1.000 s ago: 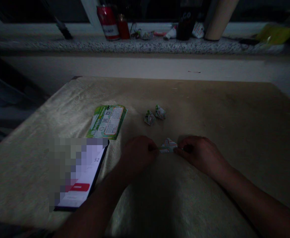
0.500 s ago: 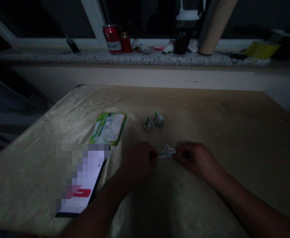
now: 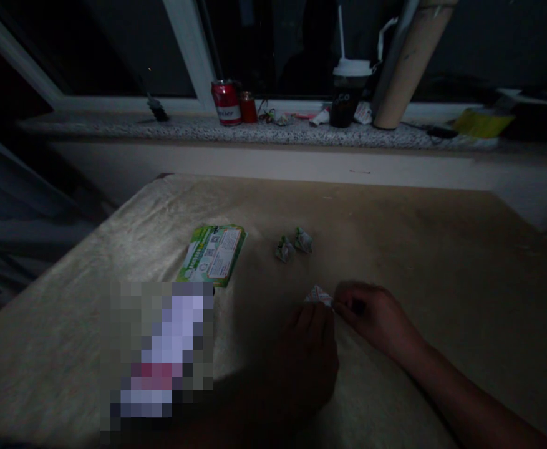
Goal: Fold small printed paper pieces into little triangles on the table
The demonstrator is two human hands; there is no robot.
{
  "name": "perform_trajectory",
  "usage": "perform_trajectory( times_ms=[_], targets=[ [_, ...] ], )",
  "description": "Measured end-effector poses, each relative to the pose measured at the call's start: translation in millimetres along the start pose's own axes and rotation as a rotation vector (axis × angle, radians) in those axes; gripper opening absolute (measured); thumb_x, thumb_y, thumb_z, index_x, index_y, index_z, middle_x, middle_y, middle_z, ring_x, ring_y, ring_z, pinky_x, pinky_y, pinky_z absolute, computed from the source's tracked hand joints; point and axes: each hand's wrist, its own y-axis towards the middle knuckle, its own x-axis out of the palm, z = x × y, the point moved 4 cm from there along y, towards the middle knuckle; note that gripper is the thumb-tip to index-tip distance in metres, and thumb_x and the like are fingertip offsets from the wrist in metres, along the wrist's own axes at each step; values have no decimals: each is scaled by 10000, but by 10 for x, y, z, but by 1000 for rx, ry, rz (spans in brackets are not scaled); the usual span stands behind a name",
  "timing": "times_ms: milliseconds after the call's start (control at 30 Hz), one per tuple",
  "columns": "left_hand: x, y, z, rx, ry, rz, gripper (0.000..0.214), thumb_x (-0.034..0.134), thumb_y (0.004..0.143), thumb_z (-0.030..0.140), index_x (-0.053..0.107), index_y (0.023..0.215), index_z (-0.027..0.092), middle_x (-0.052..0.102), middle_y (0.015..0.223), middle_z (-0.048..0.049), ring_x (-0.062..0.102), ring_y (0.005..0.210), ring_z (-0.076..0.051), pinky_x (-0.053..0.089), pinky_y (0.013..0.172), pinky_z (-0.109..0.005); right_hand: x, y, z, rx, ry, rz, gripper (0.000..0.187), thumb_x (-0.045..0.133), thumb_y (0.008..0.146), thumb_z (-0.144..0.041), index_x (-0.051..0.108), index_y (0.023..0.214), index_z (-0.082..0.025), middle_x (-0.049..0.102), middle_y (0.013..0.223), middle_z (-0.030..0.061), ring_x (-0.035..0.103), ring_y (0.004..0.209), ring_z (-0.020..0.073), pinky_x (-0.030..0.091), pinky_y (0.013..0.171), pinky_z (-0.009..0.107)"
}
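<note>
A small folded paper (image 3: 319, 295), a pale triangle with printing, lies on the table between my hands. My left hand (image 3: 308, 349) reaches over its near edge, the fingers stretched out and pressed down on it, hiding the lower part. At the paper's right corner, my right hand (image 3: 373, 308) has its thumb and forefinger pinched together on the edge. Just beyond are two small folded paper pieces (image 3: 284, 249), green and white, side by side. To the left lies a stack of green printed leaflets (image 3: 212, 254).
A lit phone (image 3: 174, 349), blurred out, lies left of my left arm on the cloth-covered table (image 3: 418, 243). On the stone windowsill (image 3: 184, 128) stand a red can (image 3: 226, 103), a dark lidded cup (image 3: 343, 103) and a cardboard tube (image 3: 408, 68).
My left hand has moved right from the paper's left corner onto its near edge, its fingers now stretched out. My right hand stays at the right corner. The view has tilted up slightly.
</note>
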Motion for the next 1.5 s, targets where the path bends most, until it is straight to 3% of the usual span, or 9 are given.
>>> perform_trajectory(
  times_ms=[467,667,933,1133,1300,1500],
  targets=[
    [-7,-18,29,34,-4,-14,408,544,934,195,658,1297,46,647,1328,-189,604,1159,-323,466,1056,-467,35,134,32,208,-115,24,253,681,927,-430,747,747,-264,773,719,-9,725,663,208,433,599,295],
    [29,-43,39,29,0,56,435,560,919,252,662,1282,34,656,1299,-187,583,1182,-336,421,1084,-486,53,262,-37,148,-232,3,235,672,930,-404,735,756,-259,763,702,-3,714,654,213,371,585,294],
    [41,-29,33,35,-23,13,408,551,931,246,668,1262,36,647,1286,-184,577,1149,-326,445,1035,-482,49,476,-1,89,-126,16,277,711,904,-402,706,686,-230,713,642,-5,645,591,178,357,574,289],
    [22,-6,-6,39,-60,2,433,554,967,288,638,1305,31,637,1310,-182,569,1182,-331,442,1048,-490,20,357,157,23,135,-35,258,721,904,-384,689,714,-213,662,638,-31,597,579,132,412,553,244],
    [-7,11,-5,82,-74,-9,367,548,961,244,671,1245,46,640,1292,-175,581,1143,-324,464,1017,-482,25,266,204,-15,125,-1,280,781,861,-336,650,649,-208,632,624,-36,577,581,132,409,580,262],
    [3,17,7,55,-72,-24,303,557,937,205,707,1164,72,661,1198,-134,590,1055,-298,493,957,-472,83,413,158,6,94,44,268,777,866,-339,681,647,-219,650,613,-33,577,575,139,396,589,274]
  ],
)
